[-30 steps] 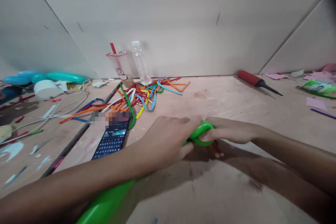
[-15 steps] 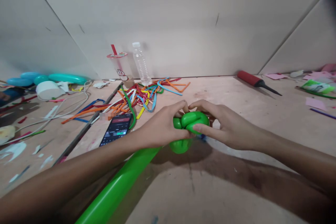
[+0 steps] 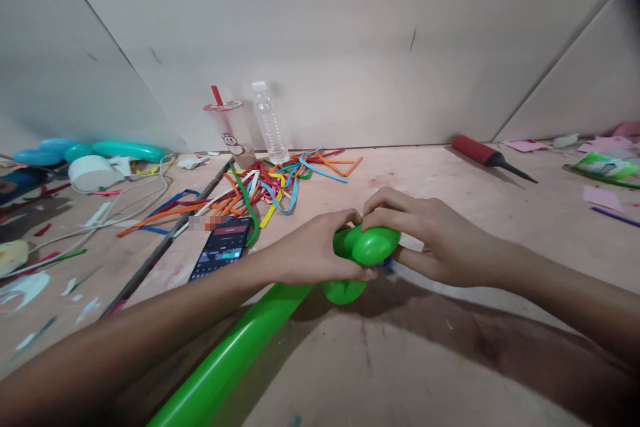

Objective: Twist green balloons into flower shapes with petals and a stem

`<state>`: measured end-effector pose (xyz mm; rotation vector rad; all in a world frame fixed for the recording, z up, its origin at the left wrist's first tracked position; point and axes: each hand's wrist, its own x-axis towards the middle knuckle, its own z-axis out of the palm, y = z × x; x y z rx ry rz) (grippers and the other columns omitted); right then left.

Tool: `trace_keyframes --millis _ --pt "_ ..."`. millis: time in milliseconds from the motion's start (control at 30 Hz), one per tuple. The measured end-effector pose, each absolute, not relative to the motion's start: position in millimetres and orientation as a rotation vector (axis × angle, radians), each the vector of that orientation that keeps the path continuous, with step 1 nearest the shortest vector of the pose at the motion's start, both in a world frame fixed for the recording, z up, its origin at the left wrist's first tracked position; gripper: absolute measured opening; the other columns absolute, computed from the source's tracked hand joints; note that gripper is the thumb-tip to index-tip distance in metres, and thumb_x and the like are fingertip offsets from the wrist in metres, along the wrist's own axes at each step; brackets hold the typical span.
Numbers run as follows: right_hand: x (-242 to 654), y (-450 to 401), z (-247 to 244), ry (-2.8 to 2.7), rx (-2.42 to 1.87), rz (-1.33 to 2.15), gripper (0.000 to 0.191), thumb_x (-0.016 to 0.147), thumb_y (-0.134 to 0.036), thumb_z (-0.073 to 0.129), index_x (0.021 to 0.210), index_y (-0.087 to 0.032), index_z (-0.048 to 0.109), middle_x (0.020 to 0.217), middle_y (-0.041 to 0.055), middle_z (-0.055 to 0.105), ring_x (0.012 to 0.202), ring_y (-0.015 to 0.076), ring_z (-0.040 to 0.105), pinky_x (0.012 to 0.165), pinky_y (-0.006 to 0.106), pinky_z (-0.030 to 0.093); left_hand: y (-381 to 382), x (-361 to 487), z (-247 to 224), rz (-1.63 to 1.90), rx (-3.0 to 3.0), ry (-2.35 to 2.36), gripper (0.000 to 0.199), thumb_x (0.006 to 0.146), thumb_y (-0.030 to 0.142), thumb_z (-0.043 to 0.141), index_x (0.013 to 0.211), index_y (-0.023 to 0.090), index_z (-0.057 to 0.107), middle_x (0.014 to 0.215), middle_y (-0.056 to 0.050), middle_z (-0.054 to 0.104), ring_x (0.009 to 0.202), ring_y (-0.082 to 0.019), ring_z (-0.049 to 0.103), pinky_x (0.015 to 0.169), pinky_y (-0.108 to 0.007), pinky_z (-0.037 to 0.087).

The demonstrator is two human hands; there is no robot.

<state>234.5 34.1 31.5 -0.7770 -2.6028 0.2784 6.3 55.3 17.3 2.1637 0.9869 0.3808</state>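
Note:
A long green balloon [image 3: 240,347] runs from the bottom edge up to both hands, where it is twisted into several short bubbles. My left hand [image 3: 320,250] is closed around the twisted part, thumb below and fingers above. On the other side, my right hand [image 3: 420,233] grips the end bubble, its index finger lying along the top and its thumb partly hidden behind. One more bubble bulges out beneath my left thumb. The twists themselves are mostly covered by my fingers.
Loose uninflated balloons [image 3: 270,187] lie heaped near a phone [image 3: 223,247]. Behind stand a drink cup [image 3: 233,133] and a plastic bottle [image 3: 270,123]. A red hand pump [image 3: 475,150] rests at the back right. White cables [image 3: 105,220] and blue balloons [image 3: 130,149] are at left.
My right hand has turned the end bubbles, so a single smooth bubble now faces me. Its thumb has moved from the front to underneath. My left hand has barely shifted.

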Motion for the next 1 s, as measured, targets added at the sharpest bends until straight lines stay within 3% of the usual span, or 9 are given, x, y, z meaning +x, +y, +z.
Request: trace_keyframes --millis 200,300,367,500,667,767,833,933,1000 --pt "230 29 32 -2.566 -0.895 0.318 0.030 0.091 -0.041 0.065 0.115 -0.024 0.059 0.129 0.0104 0.056 0.109 0.0256 0.060 0.090 0.041 0.050 53 7 17 0.379 2.202 1.158 0.059 0.067 0.055 0.077 0.114 0.021 0.061 0.103 -0.005 0.070 0.088 -0.026 0.064 0.074 -0.033 0.045" --pt "231 30 32 -2.507 -0.934 0.295 0.021 0.090 -0.033 0.067 0.106 -0.023 0.058 0.125 0.0096 0.057 0.110 0.0252 0.059 0.091 0.040 0.049 50 7 21 0.345 2.206 1.215 0.065 0.068 0.070 0.071 0.110 0.022 0.059 0.093 -0.003 0.067 0.081 -0.025 0.062 0.066 -0.031 0.041" --pt "232 32 33 -2.487 -0.930 0.290 0.022 0.088 -0.031 0.070 0.103 -0.023 0.056 0.121 0.0091 0.058 0.110 0.0255 0.058 0.091 0.039 0.048 48 7 22 0.339 2.194 1.188 0.063 0.071 0.070 0.069 0.110 0.022 0.058 0.091 -0.001 0.066 0.080 -0.024 0.062 0.065 -0.030 0.040" --pt "232 32 35 -2.494 -0.910 0.295 0.026 0.087 -0.032 0.071 0.106 -0.023 0.055 0.114 0.0081 0.062 0.106 0.0251 0.059 0.090 0.040 0.048 48 7 22 0.385 2.113 1.070 0.059 0.070 0.062 0.075 0.107 0.020 0.058 0.097 -0.002 0.066 0.088 -0.024 0.062 0.072 -0.032 0.044" --pt "232 33 35 -2.540 -0.853 0.250 0.045 0.090 -0.034 0.068 0.130 -0.027 0.050 0.123 0.0084 0.062 0.112 0.0251 0.059 0.092 0.040 0.050 55 7 22 0.499 1.882 0.892 0.054 0.076 0.044 0.075 0.121 0.018 0.059 0.118 -0.005 0.066 0.108 -0.024 0.061 0.091 -0.035 0.046" --pt "235 34 36 -2.609 -0.880 0.109 0.047 0.090 -0.034 0.067 0.133 -0.027 0.050 0.130 0.0107 0.058 0.117 0.0273 0.057 0.091 0.042 0.051 60 6 21 0.495 1.843 0.849 0.054 0.072 0.035 0.079 0.119 0.018 0.060 0.111 -0.005 0.068 0.103 -0.023 0.063 0.088 -0.034 0.048" --pt "237 35 36 -2.660 -0.878 0.004 0.050 0.087 -0.025 0.066 0.134 -0.025 0.050 0.132 0.0118 0.057 0.118 0.0286 0.056 0.090 0.042 0.051 60 8 18 0.488 1.788 0.808 0.053 0.069 0.032 0.080 0.116 0.019 0.058 0.109 -0.004 0.068 0.102 -0.023 0.064 0.086 -0.034 0.049" --pt "240 35 36 -2.725 -0.874 -0.156 0.060 0.076 -0.012 0.062 0.135 -0.022 0.051 0.124 0.0113 0.063 0.109 0.0293 0.061 0.081 0.039 0.050 54 16 11 0.518 1.642 0.800 0.060 0.066 0.025 0.081 0.117 0.020 0.051 0.107 -0.004 0.068 0.099 -0.022 0.065 0.078 -0.031 0.051" --pt "240 33 37 -2.744 -0.905 -0.187 0.049 0.075 -0.014 0.061 0.124 -0.020 0.060 0.111 0.0096 0.068 0.095 0.0282 0.065 0.070 0.036 0.047 47 23 7 0.542 1.564 0.821 0.059 0.066 0.021 0.078 0.116 0.020 0.047 0.102 -0.004 0.068 0.092 -0.021 0.066 0.071 -0.028 0.050"
